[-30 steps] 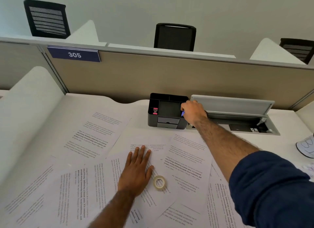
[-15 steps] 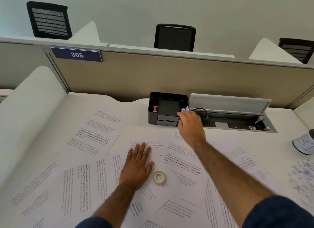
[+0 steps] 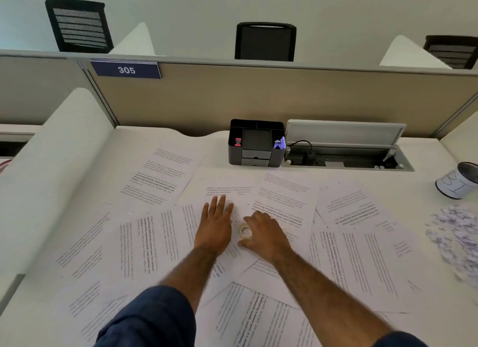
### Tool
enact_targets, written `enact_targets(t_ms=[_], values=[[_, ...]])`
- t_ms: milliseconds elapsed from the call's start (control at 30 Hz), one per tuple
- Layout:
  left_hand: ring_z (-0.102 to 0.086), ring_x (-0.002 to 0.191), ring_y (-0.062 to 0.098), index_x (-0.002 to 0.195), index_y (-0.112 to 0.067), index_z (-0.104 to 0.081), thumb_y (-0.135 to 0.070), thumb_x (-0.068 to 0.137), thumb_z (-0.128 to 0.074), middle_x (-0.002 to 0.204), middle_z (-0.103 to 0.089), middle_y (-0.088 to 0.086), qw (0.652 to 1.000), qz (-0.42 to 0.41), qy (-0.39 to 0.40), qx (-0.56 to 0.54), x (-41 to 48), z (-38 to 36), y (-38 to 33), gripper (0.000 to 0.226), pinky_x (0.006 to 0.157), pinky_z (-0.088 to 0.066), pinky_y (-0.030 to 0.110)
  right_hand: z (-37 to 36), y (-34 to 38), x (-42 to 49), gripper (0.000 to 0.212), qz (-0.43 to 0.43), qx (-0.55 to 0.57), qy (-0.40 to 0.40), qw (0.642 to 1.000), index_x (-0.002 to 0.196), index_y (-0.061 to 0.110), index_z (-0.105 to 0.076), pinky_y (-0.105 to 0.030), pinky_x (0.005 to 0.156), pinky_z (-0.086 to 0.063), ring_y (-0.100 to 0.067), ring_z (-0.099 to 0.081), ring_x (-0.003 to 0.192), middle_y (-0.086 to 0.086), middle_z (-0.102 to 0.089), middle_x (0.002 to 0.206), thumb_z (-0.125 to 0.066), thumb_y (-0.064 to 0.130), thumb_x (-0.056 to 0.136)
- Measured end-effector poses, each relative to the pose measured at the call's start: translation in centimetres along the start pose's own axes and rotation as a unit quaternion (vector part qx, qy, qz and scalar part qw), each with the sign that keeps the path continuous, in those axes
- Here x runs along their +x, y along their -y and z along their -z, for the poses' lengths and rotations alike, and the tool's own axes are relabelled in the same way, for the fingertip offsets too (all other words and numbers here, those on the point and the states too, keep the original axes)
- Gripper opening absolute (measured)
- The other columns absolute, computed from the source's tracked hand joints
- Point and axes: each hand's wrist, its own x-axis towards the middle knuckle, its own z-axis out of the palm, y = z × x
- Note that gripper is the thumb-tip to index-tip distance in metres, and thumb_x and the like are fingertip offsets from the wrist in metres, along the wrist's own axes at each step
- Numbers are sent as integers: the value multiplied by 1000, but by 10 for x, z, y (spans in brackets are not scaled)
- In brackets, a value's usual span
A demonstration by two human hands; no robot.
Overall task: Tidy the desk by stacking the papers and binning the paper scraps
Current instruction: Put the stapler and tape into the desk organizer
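Several printed papers (image 3: 160,176) lie spread and overlapping across the white desk (image 3: 77,145). My left hand (image 3: 216,223) rests flat on the middle sheets, fingers apart. My right hand (image 3: 263,234) sits just to its right, fingers and thumb closing around a small roll of clear tape (image 3: 245,230) that lies on the papers. A heap of white paper scraps (image 3: 455,233) covers the desk at the far right. A small white bin (image 3: 457,181) with a dark opening lies tilted behind the scraps.
A black desk organiser (image 3: 256,143) stands at the back centre with a purple item (image 3: 279,143) in its right slot. An open cable tray (image 3: 346,150) is beside it. A beige partition (image 3: 258,98) closes off the back.
My right hand left the organiser, where the purple item stays, and came back down to the tape roll beside my left hand. The left hand stayed put.
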Motion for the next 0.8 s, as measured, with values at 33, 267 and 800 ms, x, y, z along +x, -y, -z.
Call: enact_targets(t_ms=[33,267,800], values=[[17,155,21,162,-23,-11,-24,109,-27,170,8,1,1000,3,-7,-9,-5,-1,-1,56,125,12,40,-2,3,-1,72,-3,-4,2,1000,137,22,-49,-36,98,-44,-21,-48,119,-1,-52,132,-69,59,79],[-52,127,16,132,-20,-62,-26,107,-42,137,-61,-2,976,11,-75,-203,-20,13,-16,33,109,-44,32,-2,11,-2,43,-23,34,-36,999,123,17,-59,-30,82,-48,-19,-53,105,-3,-56,120,-68,36,86],[-75,81,23,103,-5,-75,-6,96,-63,93,-76,7,837,148,-6,-527,36,48,-42,14,69,-64,29,41,-9,29,40,-38,94,-89,991,121,21,-60,-22,72,-47,-10,-54,88,-1,-56,116,-65,45,89]])
